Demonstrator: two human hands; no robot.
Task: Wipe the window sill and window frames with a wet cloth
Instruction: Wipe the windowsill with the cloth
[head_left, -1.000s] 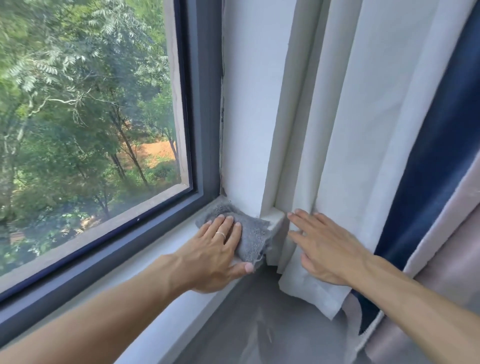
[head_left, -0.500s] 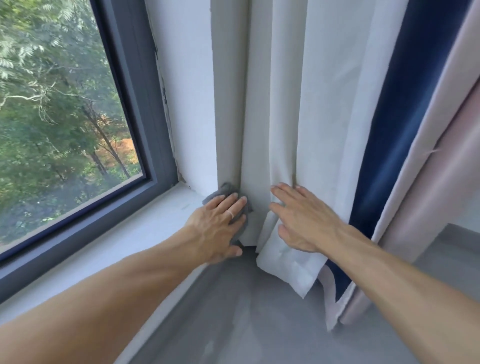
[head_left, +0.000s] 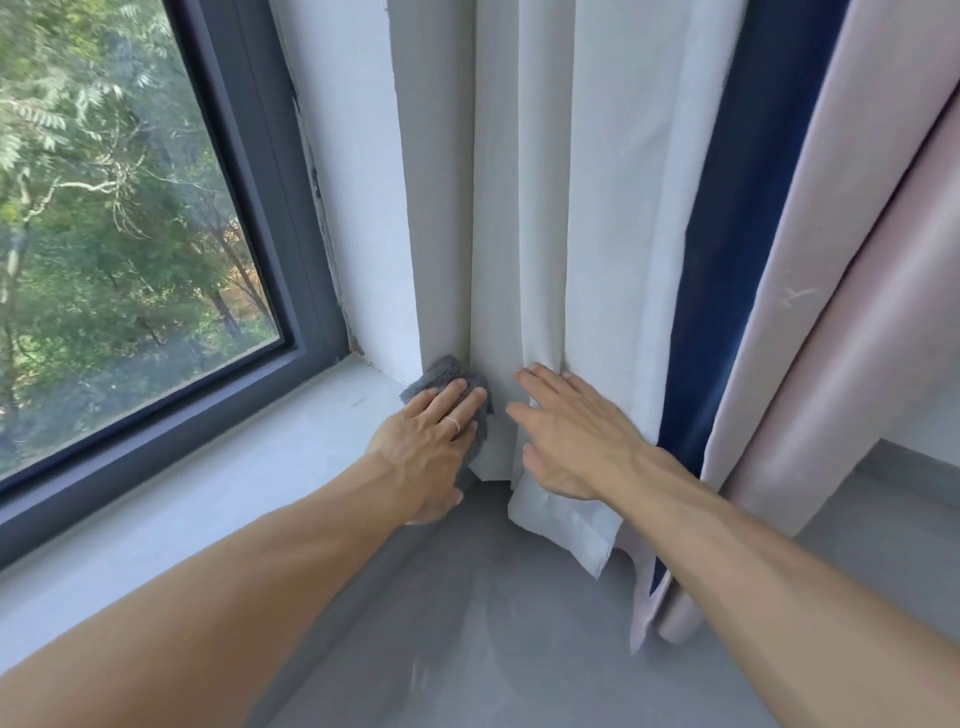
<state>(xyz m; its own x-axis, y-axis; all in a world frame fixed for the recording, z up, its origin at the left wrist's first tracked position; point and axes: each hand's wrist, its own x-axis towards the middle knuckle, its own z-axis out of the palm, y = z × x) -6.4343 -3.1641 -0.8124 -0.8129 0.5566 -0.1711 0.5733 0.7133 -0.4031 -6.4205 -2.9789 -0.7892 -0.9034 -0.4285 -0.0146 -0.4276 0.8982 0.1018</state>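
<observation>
A grey cloth (head_left: 436, 376) is pressed against the right end of the white window sill (head_left: 249, 467), at the corner where the sill meets the white wall reveal (head_left: 363, 208). My left hand (head_left: 431, 441) lies flat on the cloth, fingers together, and covers most of it. My right hand (head_left: 566, 441) rests open with fingers spread on the white curtain (head_left: 571, 234), pushing it to the right, away from the corner. The dark grey window frame (head_left: 249, 171) runs along the glass to the left of the cloth.
To the right of the white curtain hang a navy curtain strip (head_left: 727, 260) and a pink curtain (head_left: 831, 312). A grey floor (head_left: 467, 623) lies below the sill. Trees show through the glass (head_left: 104, 234).
My left hand has slid the cloth from the back of the sill to its front right corner, against the wall edge. My right hand keeps holding the curtain aside. The view turned right.
</observation>
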